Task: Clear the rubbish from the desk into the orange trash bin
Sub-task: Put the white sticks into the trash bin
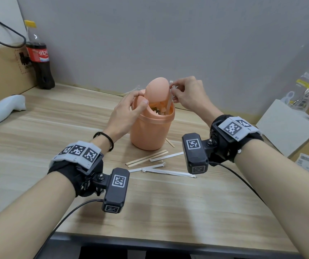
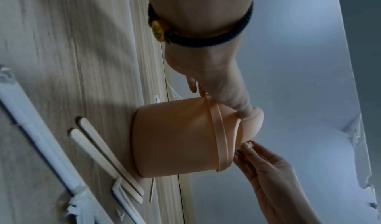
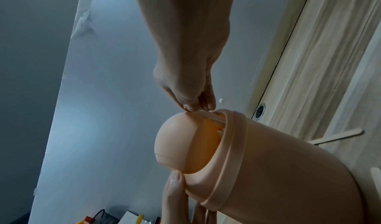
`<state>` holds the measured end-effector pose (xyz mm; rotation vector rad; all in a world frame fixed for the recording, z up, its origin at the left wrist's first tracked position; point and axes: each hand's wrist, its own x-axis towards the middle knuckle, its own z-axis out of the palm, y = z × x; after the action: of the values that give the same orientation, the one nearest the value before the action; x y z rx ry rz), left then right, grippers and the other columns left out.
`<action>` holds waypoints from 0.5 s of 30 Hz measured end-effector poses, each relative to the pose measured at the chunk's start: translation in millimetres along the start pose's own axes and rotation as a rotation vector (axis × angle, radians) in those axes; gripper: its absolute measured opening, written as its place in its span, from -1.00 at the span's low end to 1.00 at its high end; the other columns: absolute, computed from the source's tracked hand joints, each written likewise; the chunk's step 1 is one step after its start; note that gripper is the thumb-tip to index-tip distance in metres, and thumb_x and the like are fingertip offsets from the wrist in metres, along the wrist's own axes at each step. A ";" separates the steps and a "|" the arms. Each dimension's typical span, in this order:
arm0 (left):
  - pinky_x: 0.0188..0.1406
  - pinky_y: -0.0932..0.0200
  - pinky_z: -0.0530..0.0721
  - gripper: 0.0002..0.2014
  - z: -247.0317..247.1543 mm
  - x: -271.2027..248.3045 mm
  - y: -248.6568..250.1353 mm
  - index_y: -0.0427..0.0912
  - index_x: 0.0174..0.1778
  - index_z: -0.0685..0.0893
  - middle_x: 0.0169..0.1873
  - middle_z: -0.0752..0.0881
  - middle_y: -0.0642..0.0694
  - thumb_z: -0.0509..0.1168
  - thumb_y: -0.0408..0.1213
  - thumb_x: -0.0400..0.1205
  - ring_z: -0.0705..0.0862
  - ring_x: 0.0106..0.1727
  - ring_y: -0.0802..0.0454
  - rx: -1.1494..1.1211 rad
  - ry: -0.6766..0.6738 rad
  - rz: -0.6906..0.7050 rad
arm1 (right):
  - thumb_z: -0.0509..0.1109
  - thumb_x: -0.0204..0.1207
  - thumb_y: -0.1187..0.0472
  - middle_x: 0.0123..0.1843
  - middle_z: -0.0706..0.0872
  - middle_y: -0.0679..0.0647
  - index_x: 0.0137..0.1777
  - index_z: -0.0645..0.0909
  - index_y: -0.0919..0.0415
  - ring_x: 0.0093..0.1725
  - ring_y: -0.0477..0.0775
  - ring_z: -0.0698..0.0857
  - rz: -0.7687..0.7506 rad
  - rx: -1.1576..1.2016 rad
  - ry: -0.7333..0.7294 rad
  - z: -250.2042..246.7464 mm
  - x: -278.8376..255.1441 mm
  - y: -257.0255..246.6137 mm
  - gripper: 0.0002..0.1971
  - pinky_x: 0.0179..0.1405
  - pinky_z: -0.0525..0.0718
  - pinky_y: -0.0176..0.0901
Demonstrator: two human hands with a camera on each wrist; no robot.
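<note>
Orange plastic is the centre of this moment: the orange trash bin (image 1: 152, 126) stands on the wooden desk (image 1: 56, 128), and its swing lid (image 1: 157, 90) is tipped so that the mouth is open on the near side. The left hand (image 1: 125, 113) comes from about 8 o'clock of the bin; its thumb presses the low edge of the lid and the fingers curl over the rim, so the flap is held open. The right hand (image 1: 187, 94), at about 2 o'clock of the bin, pinches a thin strip (image 1: 169, 103) at its upper end, and the lower end of it already goes into the opening, where other rubbish is seen. I judge the step in hand is dropping this piece inside. At 6 o'clock of the bin, wooden sticks (image 1: 146, 158) and white paper wrappers (image 1: 166, 171) lie on the desk, so the task is only partly done. Next, the right hand must release the strip and reach down for these flat pieces, which are thin and probably hard to lift.
</note>
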<state>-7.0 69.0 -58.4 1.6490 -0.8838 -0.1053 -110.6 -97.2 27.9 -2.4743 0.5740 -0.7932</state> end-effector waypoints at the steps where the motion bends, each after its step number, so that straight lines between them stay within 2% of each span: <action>1: 0.41 0.07 0.51 -0.79 -0.2 0.1 0.4 0.53 0.12 0.50 0.35 0.64 0.18 0.23 0.25 0.57 0.54 0.42 0.18 -0.001 0.004 -0.001 | 0.31 0.64 0.27 -0.19 0.81 0.13 0.08 0.78 0.17 -0.16 0.12 0.81 -0.003 -0.010 0.001 3.3 -0.3 2.1 -0.80 -0.09 0.81 -0.11; 3: 0.39 0.06 0.52 -0.77 -0.3 0.3 0.5 0.46 0.17 0.51 0.34 0.65 0.16 0.24 0.21 0.60 0.55 0.41 0.16 0.006 0.010 -0.004 | 0.29 0.63 0.24 -0.22 0.80 0.09 0.06 0.79 0.11 -0.03 0.21 0.77 -0.004 -0.013 0.021 9.5 -2.1 5.7 -0.78 0.03 0.77 0.08; 6: 0.40 0.06 0.52 -0.78 -0.9 0.2 -0.1 0.46 0.20 0.49 0.36 0.64 0.15 0.25 0.18 0.64 0.54 0.41 0.17 0.022 0.014 0.005 | 0.32 0.58 0.22 -0.33 0.76 -0.04 -0.07 0.72 0.05 -0.05 0.24 0.74 -0.001 0.011 0.077 15.2 -5.3 8.9 -0.86 0.04 0.74 0.15; 9: 0.40 0.08 0.52 -0.77 0.2 0.1 0.0 0.50 0.18 0.49 0.36 0.63 0.17 0.23 0.22 0.61 0.55 0.41 0.19 0.023 0.020 0.010 | 0.38 0.57 0.22 -0.38 0.73 -0.06 -0.15 0.61 0.05 -0.14 0.16 0.75 -0.014 0.039 0.114 14.7 -7.5 9.9 -0.92 -0.05 0.75 0.14; 12: 0.41 0.08 0.52 -0.77 0.9 -0.5 0.1 0.56 0.14 0.49 0.37 0.64 0.18 0.23 0.27 0.57 0.55 0.42 0.20 0.007 0.016 0.011 | 0.40 0.57 0.23 -0.30 0.74 0.01 -0.14 0.69 0.12 -0.18 0.05 0.72 -0.033 -0.005 0.097 15.1 -11.0 13.1 -0.92 -0.05 0.73 0.03; 15: 0.41 0.07 0.52 -0.78 0.0 -0.4 0.9 0.61 0.10 0.47 0.35 0.65 0.17 0.22 0.30 0.54 0.56 0.42 0.19 0.003 0.011 0.008 | 0.43 0.54 0.25 -0.21 0.80 0.05 -0.10 0.78 0.19 -0.16 0.03 0.74 -0.048 -0.012 0.106 13.2 -13.0 14.8 -0.90 -0.04 0.74 0.03</action>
<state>-7.7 69.2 -57.7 1.6475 -0.8827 -0.0895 -115.7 -98.2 4.7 -2.4772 0.5597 -0.9468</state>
